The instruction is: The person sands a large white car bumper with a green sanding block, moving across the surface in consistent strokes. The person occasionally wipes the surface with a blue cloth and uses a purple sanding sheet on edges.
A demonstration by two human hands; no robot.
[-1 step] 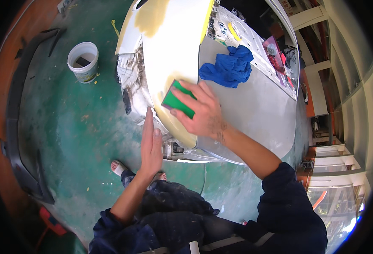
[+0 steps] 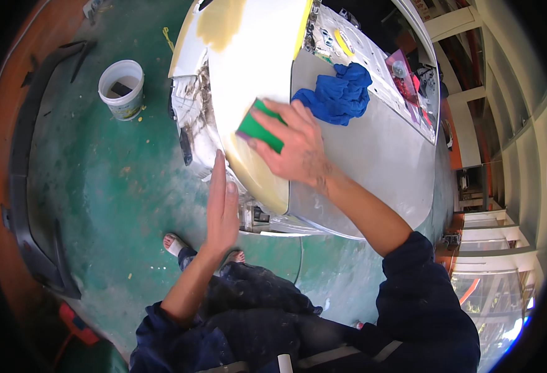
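A green block (image 2: 262, 129), perhaps a sanding pad, is gripped in my right hand (image 2: 292, 140), pressed on the cream-and-white body panel (image 2: 242, 74) over a yellowish patch. My left hand (image 2: 222, 211) is open, fingers straight, beside the panel's left edge at the rough, exposed white section (image 2: 193, 112). Right of the panel, a crumpled blue cloth (image 2: 339, 96) lies on a grey panel (image 2: 373, 174). A yellow ring (image 2: 343, 43), apparently tape, is farther back on the vehicle.
A white bucket (image 2: 121, 109) with a dark rectangular item in it stands on the green floor (image 2: 112, 199). A long black bumper-like part (image 2: 25, 211) lies at the left. A thin hose or cable (image 2: 299, 267) runs beneath the vehicle's edge. My feet are below.
My right hand and the green block have moved up the panel, away from my body. My left hand has shifted slightly up too.
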